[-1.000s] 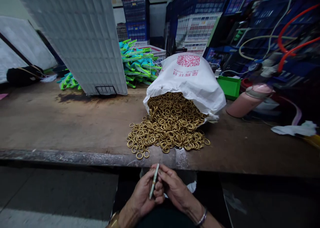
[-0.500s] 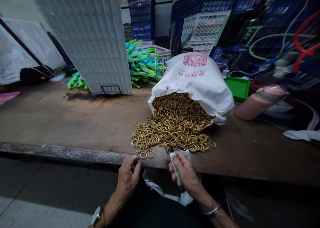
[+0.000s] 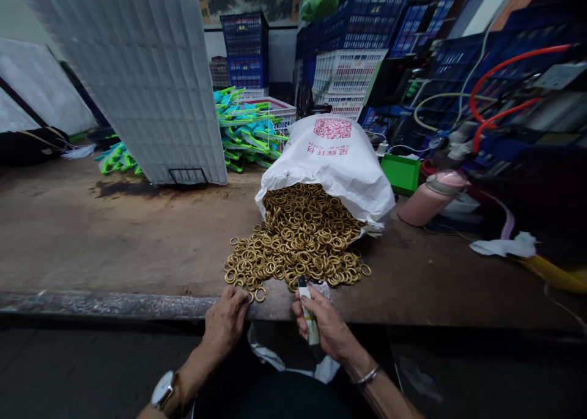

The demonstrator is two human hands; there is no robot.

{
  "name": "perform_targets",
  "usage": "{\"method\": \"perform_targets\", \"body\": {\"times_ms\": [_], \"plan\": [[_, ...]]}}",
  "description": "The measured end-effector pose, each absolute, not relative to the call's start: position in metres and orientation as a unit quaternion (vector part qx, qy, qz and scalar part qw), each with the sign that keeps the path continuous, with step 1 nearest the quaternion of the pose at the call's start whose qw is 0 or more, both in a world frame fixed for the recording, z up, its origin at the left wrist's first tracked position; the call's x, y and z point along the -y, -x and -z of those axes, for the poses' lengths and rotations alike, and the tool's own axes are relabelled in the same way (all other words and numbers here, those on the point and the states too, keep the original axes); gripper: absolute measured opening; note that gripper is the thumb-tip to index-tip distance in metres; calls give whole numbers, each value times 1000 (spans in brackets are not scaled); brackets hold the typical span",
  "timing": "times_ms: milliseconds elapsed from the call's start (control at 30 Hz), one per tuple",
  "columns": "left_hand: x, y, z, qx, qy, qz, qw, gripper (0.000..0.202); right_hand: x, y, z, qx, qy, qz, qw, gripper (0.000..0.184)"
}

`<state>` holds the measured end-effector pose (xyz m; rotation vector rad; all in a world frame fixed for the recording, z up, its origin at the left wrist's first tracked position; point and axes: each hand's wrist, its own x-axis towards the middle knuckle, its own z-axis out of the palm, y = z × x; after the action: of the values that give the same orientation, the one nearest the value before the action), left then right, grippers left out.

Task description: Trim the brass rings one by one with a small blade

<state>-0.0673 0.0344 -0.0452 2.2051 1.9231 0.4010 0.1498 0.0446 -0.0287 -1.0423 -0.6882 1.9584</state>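
Observation:
A heap of gold rings (image 3: 298, 248) spills from the mouth of a white sack (image 3: 339, 165) onto the brown table. At the table's front edge, my left hand (image 3: 224, 321) has its fingers curled, with the fingertips against a gold ring (image 3: 250, 297) just off the heap. My right hand (image 3: 323, 324) is wrapped round a slim tool with a pale, taped-looking handle (image 3: 309, 315). Its dark tip points forward at the near side of the heap; the exact kind of tool is not clear. Below the edge, between my wrists, hangs an open white bag (image 3: 270, 356), partly hidden.
A tall white ribbed panel (image 3: 183, 101) stands at the left. Behind it are green and blue plastic pieces (image 3: 250, 131) and stacked crates (image 3: 351, 70). A green tray (image 3: 400, 173), a pink bottle (image 3: 428, 199) and red hoses (image 3: 504, 55) crowd the right.
The view has turned a little to the right and up, so the table things appear further left. My left hand's fingertips have come to the nearest ring. The right hand keeps its tool.

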Motion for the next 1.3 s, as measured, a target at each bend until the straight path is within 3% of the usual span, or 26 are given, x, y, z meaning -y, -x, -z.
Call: {"method": "perform_targets", "body": {"times_ms": [167,333,567,667,1000,1300], "plan": [[-30,68,52,-643,-738,-186,83,15,-45,-154,33,248,378,-796,403,26],[-25,66,35,-621,-693,-322,173,11,-46,-160,33,233,359,-809,402,24],[-19,35,4,-538,-420,-410,606,28,-45,-160,29,255,365,-799,405,25],[-18,17,1,-471,-347,-416,696,32,-41,-158,25,315,408,-752,410,27],[-24,-8,2,-419,-327,-383,756,33,-43,-159,20,559,483,-563,371,23],[-24,-11,8,-424,-321,-389,753,35,-44,-152,23,523,490,-607,344,30]]}}
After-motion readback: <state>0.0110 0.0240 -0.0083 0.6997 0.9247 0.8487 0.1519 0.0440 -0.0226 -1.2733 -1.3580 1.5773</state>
